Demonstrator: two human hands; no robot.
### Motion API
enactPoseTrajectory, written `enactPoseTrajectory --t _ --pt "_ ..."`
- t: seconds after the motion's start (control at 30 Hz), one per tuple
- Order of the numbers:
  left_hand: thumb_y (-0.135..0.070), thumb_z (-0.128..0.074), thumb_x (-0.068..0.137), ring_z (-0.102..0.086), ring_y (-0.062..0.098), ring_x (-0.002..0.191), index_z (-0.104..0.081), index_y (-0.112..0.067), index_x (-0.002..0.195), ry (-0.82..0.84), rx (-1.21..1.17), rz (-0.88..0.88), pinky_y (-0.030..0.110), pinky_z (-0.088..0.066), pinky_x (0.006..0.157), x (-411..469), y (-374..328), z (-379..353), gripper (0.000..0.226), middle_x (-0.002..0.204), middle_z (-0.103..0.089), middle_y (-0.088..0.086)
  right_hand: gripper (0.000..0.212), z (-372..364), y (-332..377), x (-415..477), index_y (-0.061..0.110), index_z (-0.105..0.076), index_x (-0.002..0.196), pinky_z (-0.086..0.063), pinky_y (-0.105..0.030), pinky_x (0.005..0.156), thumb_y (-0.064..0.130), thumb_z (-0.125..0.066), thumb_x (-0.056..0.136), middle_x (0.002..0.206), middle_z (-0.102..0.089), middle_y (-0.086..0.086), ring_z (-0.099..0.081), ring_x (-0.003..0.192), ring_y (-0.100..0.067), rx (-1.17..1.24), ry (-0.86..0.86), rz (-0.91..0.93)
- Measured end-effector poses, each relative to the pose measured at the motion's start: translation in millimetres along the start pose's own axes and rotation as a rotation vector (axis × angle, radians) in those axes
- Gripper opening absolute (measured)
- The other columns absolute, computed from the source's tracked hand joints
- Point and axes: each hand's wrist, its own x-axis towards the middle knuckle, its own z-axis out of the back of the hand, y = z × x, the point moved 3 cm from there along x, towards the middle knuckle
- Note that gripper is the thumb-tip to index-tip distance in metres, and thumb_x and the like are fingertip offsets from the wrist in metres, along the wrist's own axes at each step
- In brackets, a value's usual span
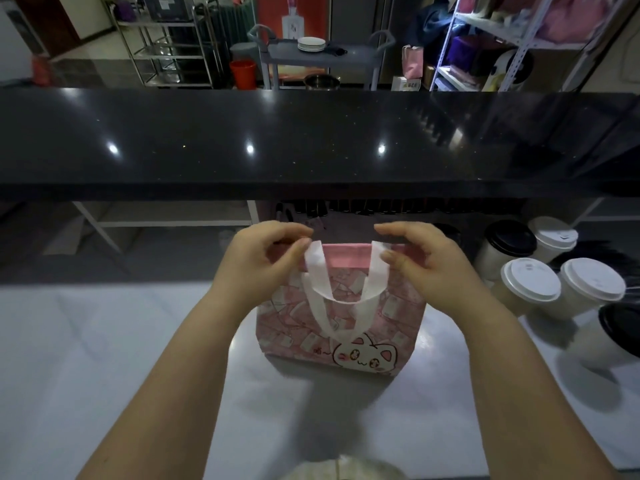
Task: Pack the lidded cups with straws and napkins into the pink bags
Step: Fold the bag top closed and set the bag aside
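Note:
A pink bag (341, 327) with a cat drawing and white handles stands upright on the steel worktop (104, 358), in the middle. My left hand (263, 258) pinches the bag's top rim at its left corner. My right hand (422, 261) pinches the rim at the right corner, beside the white handle. Lidded cups stand to the right: two with white lids in front (530, 280) (592, 280), one with a black lid (510, 239) and a white-lidded one (554, 233) behind. The bag's inside is hidden.
A black counter (311, 143) runs across above the worktop's far edge. Another black lid (621, 329) shows at the right edge. Behind the counter are a cart with plates (311, 43), metal shelving, a red bucket (243, 73) and a pink bag (412, 62).

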Motion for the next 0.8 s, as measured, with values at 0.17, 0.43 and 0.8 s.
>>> enactPoseTrajectory --t 0.17,0.43,0.8 --pt "-0.037 -0.063 0.091 -0.061 0.012 0.103 -0.07 -0.029 0.115 0.172 0.418 -0.146 0.043 -0.041 0.095 15 -26 -39 0.026 0.106 -0.071 -0.012 0.033 -16 18 19 0.032 -0.064 0.121 -0.04 -0.037 0.102 0.031 -0.068 0.088 0.117 -0.061 0.018 -0.048 0.118 -0.009 -0.387 0.158 0.073" --pt "-0.049 -0.056 0.092 -0.058 0.008 0.104 -0.067 -0.03 0.119 0.144 0.386 -0.081 0.04 -0.039 0.098 14 -17 -31 0.034 0.105 -0.068 -0.016 0.016 20 -15 7 0.03 -0.069 0.106 -0.05 -0.025 0.087 0.025 -0.061 0.094 0.104 -0.068 0.017 -0.061 0.101 -0.001 0.042 -0.181 -0.073" --pt "-0.054 -0.078 0.056 -0.052 -0.016 0.101 -0.064 -0.048 0.107 0.025 0.033 0.24 0.017 -0.04 0.086 -26 37 27 0.053 0.107 -0.062 -0.028 0.032 12 -64 -42 0.024 -0.076 0.082 -0.052 -0.037 0.091 0.025 -0.085 0.051 0.126 -0.062 0.013 -0.063 0.112 -0.018 0.477 -0.023 -0.29"
